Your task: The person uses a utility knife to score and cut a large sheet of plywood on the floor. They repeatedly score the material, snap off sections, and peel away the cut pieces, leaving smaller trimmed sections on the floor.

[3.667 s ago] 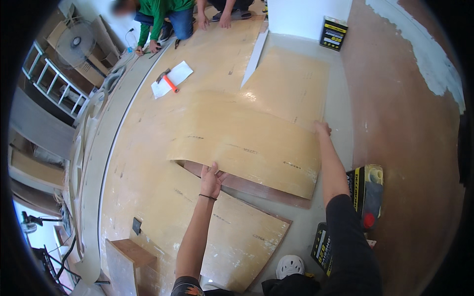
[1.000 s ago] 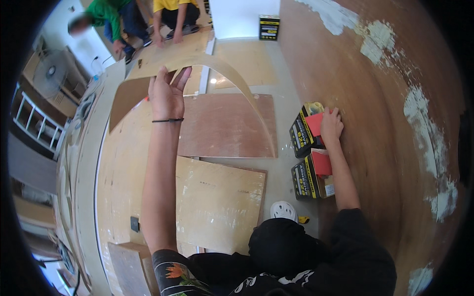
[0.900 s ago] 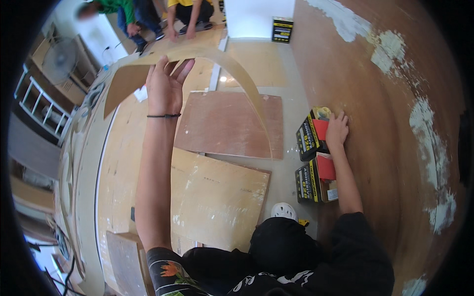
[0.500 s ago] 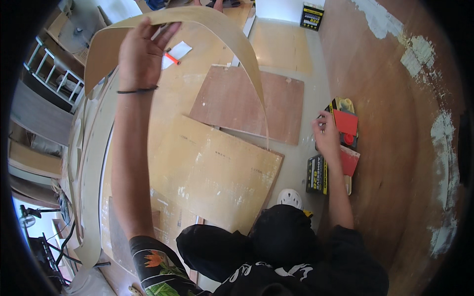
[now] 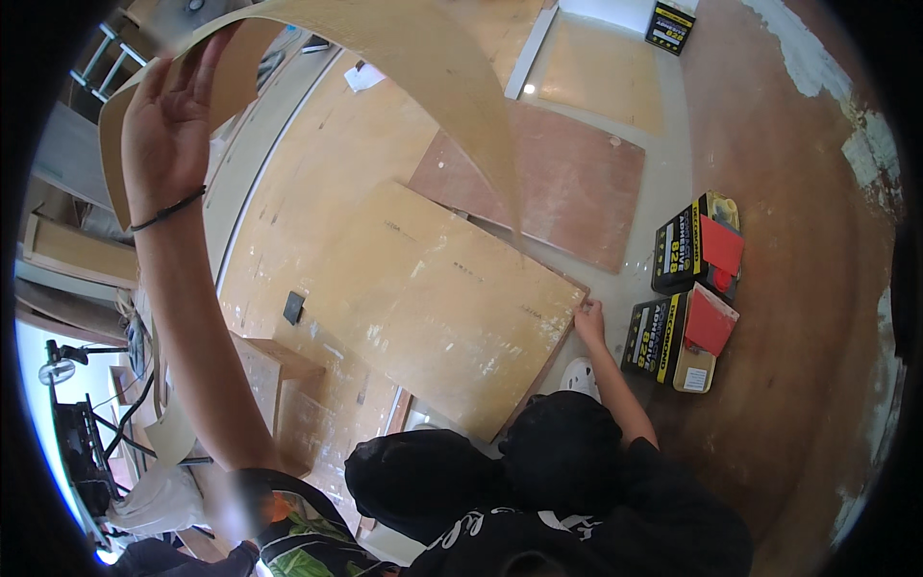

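Observation:
My left hand is raised at the upper left, its fingers up against a thin, flexible wood sheet that it holds up. The sheet bends in a wide arch over the boards and tapers to a narrow edge near the middle. Low on the right, my right hand has its fingers closed at the right corner of a pale plywood board, which lies flat before my knees. The exact grip of its fingertips is too small to tell. A reddish-brown board lies beyond the pale one.
Two black-and-yellow adhesive cans with red scrapers on top stand right of my hand. Another can stands farther back. A putty-streaked wooden panel rises at right. A small dark plate and wooden box are at left.
My left hand has moved left with the sheet's arch. My right hand has come from beside the adhesive cans to the plywood's corner. The view has shifted.

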Action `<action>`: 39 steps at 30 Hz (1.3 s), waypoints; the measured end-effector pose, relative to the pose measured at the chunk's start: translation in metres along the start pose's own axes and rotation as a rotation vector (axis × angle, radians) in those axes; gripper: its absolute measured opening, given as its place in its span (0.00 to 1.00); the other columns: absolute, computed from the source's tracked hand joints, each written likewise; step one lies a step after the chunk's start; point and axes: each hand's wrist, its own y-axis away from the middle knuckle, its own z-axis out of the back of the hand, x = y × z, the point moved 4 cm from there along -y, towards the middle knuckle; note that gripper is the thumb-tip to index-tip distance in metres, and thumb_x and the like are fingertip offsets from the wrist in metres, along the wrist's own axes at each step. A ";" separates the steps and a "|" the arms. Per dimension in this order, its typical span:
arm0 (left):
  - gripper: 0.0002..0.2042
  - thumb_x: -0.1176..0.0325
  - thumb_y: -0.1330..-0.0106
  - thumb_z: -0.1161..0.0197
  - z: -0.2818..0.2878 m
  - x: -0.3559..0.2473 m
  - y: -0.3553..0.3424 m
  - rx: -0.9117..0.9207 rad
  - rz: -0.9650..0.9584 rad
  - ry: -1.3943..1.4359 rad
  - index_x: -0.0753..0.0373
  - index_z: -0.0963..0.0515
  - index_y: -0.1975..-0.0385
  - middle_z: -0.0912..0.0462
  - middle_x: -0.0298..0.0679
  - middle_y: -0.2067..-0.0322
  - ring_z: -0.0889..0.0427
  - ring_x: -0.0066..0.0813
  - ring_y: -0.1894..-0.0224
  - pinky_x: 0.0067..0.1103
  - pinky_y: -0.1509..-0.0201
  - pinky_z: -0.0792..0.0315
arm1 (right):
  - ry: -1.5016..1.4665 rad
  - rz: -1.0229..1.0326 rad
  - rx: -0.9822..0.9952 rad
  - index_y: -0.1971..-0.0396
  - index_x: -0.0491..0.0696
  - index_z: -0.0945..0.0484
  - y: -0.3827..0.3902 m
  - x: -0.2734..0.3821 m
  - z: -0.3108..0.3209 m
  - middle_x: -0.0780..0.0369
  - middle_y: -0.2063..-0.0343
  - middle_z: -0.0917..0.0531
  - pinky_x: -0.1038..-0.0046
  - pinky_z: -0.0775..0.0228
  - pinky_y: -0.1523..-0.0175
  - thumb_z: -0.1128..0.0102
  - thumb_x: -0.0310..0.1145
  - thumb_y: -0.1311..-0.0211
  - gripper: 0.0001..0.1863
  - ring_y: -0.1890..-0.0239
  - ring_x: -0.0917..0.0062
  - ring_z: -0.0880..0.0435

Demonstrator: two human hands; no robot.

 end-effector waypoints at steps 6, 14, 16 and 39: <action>0.19 0.75 0.24 0.59 0.009 -0.016 0.001 -0.152 -0.029 -0.070 0.87 0.45 0.41 0.37 0.68 0.39 0.34 0.56 0.35 0.36 0.28 0.34 | -0.378 -0.207 0.109 0.38 0.43 0.33 -0.011 -0.015 -0.029 0.43 0.44 0.29 0.56 0.39 0.35 0.39 0.52 0.43 0.38 0.37 0.54 0.33; 0.20 0.76 0.24 0.61 0.055 -0.038 -0.012 -0.269 -0.038 -0.058 0.87 0.43 0.40 0.39 0.66 0.37 0.38 0.51 0.32 0.34 0.24 0.41 | -0.075 -0.019 -0.020 0.37 0.43 0.35 -0.014 0.039 -0.023 0.43 0.45 0.30 0.57 0.42 0.34 0.38 0.50 0.44 0.39 0.39 0.51 0.33; 0.20 0.75 0.24 0.62 0.073 -0.046 -0.023 0.078 0.087 0.082 0.86 0.46 0.38 0.41 0.67 0.36 0.39 0.51 0.31 0.35 0.24 0.42 | -0.013 0.036 -0.132 0.39 0.41 0.34 -0.017 0.043 -0.015 0.46 0.49 0.27 0.59 0.38 0.38 0.38 0.45 0.43 0.35 0.42 0.54 0.30; 0.22 0.75 0.23 0.71 0.119 -0.150 0.027 -0.288 -0.239 -0.501 0.76 0.49 0.32 0.49 0.56 0.29 0.48 0.46 0.27 0.35 0.22 0.50 | -1.327 -0.503 -0.051 0.54 0.55 0.24 -0.172 -0.018 -0.011 0.67 0.56 0.20 0.76 0.34 0.61 0.44 0.44 0.44 0.18 0.66 0.78 0.24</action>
